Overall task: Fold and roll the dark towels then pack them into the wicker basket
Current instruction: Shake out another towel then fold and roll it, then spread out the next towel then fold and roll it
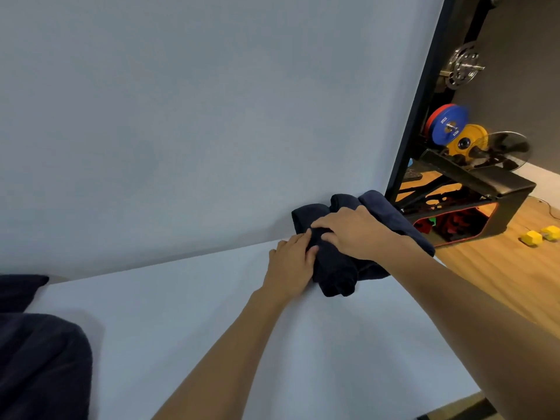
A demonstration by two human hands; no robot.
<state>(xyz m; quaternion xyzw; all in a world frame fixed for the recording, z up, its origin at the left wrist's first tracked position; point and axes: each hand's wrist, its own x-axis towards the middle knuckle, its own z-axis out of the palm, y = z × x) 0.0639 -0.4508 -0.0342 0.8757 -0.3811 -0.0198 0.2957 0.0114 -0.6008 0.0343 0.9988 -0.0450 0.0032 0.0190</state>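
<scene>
Dark towel point(39, 365) nearest; right hand point(354, 231) grips rolled towels point(336, 268), left hand point(291, 265) alongside.

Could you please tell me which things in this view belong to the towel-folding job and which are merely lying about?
Part of the job:
- dark towel being rolled under the left hand and right hand
- rolled towels behind it
- more dark cloth at lower left

Just lying about:
- weight plates on the rack
- yellow blocks on the wooden floor

No wicker basket is in view.
</scene>
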